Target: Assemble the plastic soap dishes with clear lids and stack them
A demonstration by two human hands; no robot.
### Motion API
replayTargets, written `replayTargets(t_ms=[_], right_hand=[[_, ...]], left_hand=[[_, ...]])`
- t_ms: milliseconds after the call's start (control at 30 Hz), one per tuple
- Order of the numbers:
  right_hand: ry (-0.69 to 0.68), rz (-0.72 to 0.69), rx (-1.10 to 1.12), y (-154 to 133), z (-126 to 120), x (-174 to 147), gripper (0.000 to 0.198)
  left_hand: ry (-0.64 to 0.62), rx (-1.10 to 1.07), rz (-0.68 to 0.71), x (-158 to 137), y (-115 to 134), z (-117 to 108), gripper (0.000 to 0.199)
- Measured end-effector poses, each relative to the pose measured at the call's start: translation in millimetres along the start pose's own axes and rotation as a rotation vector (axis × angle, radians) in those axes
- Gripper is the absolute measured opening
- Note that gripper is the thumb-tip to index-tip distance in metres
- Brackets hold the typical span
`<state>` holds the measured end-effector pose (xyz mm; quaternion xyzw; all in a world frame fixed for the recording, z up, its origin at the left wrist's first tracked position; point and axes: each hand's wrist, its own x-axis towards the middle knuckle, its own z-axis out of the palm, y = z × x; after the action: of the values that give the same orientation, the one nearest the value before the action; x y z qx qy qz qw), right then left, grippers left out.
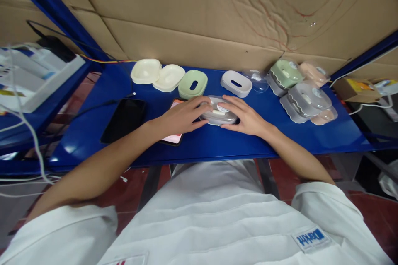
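My left hand (183, 116) and my right hand (245, 116) grip a pale grey soap box (214, 121) from both sides, above the blue table. Its clear domed lid (215, 101) is on, with a round white sticker (222, 108) on top and a small white piece visible beneath. Fingers of both hands rest on the lid and its edges, thumbs toward me. Just beyond my hands are a light green slotted soap tray (186, 87) and a pale lilac slotted soap tray (228, 84). Behind the lilac tray lies a loose clear lid (260, 85).
Cream trays (145, 72) lie at the back left. Stacked, lidded soap boxes (306, 101) in green, grey and peach occupy the right. A lit phone (172, 138) sits partly under my left arm, beside a dark phone (122, 120). Cardboard (186, 16) walls the back; cables (93, 109) run left.
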<state>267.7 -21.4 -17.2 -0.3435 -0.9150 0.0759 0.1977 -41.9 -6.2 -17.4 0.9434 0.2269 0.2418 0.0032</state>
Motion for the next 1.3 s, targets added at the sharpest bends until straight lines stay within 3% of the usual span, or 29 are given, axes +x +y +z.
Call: replayTargets(t_ms=[100,200,300,400,500,633,700,800,900,1033,1133,1300], right_hand=[[0.076,0.018,-0.027,5,-18,-2,0.074],[0.226,0.123,-0.155,20,-53,-7,0.073],[0.428,0.373,-0.368,56,-96,-13,0.07],[0.478,0.731,-0.531,103,-129,-18,0.073],[0.443,0.961,-0.535,142,-137,-19,0.076],[0.479,1.027,-0.549,152,-126,-18,0.081],[0.525,0.992,-0.626,140,-117,-16,0.084],[0.525,0.754,-0.652,111,-96,-6,0.067],[0.319,0.52,-0.493,91,-64,9,0.064],[0.03,0.285,-0.27,88,-24,21,0.058],[-0.083,0.115,-0.122,89,-16,19,0.052],[-0.089,0.086,-0.053,78,-24,16,0.045]], left_hand=[[0.033,0.036,0.012,2,5,-1,0.052],[0.066,0.058,-0.011,3,12,-5,0.06],[0.06,0.061,-0.003,4,17,-8,0.06],[0.006,0.046,0.038,5,17,-6,0.058],[-0.041,0.032,0.057,6,15,-3,0.053],[-0.07,0.031,0.038,6,14,-2,0.045],[-0.086,0.03,0.04,6,15,-2,0.041],[-0.108,0.031,0.051,5,14,-1,0.036],[-0.114,0.04,0.053,6,14,-1,0.034],[-0.113,0.062,0.03,7,14,-4,0.035],[-0.064,0.101,-0.087,6,14,-4,0.039],[0.043,0.167,-0.374,2,-2,4,0.047]])
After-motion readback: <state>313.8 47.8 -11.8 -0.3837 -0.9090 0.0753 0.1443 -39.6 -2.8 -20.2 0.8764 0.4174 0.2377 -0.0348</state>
